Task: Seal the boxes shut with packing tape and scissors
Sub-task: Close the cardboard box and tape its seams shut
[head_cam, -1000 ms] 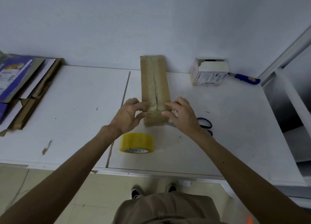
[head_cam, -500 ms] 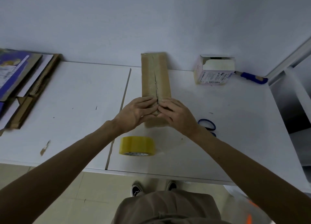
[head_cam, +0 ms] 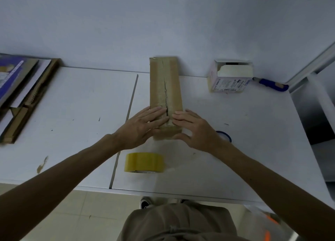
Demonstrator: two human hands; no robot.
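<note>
Outward from the centre seam, our left grip [head_cam: 143, 126] and right grip [head_cam: 195, 130] had each slid a little since half a second earlier, when their fingertips met over it. Both lay spread, fingers straight and pressed flat on top of the long brown cardboard box [head_cam: 165, 88], either side of the seam at its near end; neither pinched anything. We judged this a smoothing stroke, bedding tape across that end. The box lay lengthwise on the white worktop [head_cam: 72, 132], far end at the wall [head_cam: 108, 23]. A jagged dark split still showed along the seam beyond our fingers, so we judged sealing unfinished. Count: one long box; one small white open carton [head_cam: 230, 77], well apart to the right; one yellow roll of packing tape [head_cam: 144, 162], near our left wrist; one pair of blue-handled scissors [head_cam: 223, 135], mostly hidden behind the right wrist; one blue-handled tool [head_cam: 272, 82]; one stack of flattened cardboard [head_cam: 23, 95] at the left.
</note>
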